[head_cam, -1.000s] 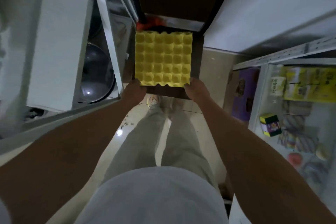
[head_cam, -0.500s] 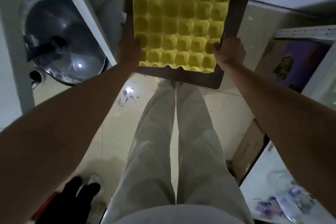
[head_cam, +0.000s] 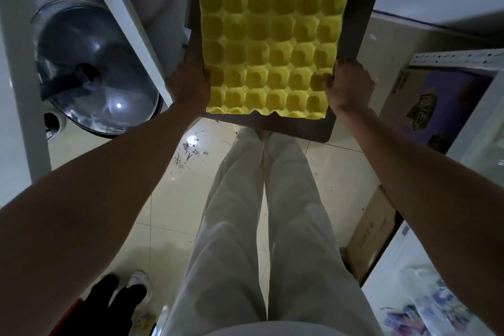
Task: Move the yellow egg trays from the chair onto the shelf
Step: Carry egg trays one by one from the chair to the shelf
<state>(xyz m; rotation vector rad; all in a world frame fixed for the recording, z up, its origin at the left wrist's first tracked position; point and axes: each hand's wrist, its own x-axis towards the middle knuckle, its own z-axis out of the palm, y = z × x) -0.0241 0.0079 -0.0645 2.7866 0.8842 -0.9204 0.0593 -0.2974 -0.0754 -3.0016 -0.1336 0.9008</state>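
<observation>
A yellow egg tray (head_cam: 272,46) with rows of cups lies flat over the dark brown chair seat (head_cam: 351,43). My left hand (head_cam: 189,82) grips the tray's left edge near its front corner. My right hand (head_cam: 347,84) grips the right edge, thumb pressed into a cup. I cannot tell whether the tray still rests on the seat or how many trays are stacked. A white metal shelf post (head_cam: 131,16) runs up the left side of the chair.
A large glass pot lid (head_cam: 92,68) sits in the left shelf. Right of me stand a purple carton (head_cam: 436,106), a brown cardboard box (head_cam: 371,232) and a white shelf with small goods (head_cam: 425,305). Another person's shoes (head_cam: 120,294) stand on the tiled floor behind.
The view dropped and closed in on the chair. Both hands moved from the tray's front corners to its side edges and closed on it.
</observation>
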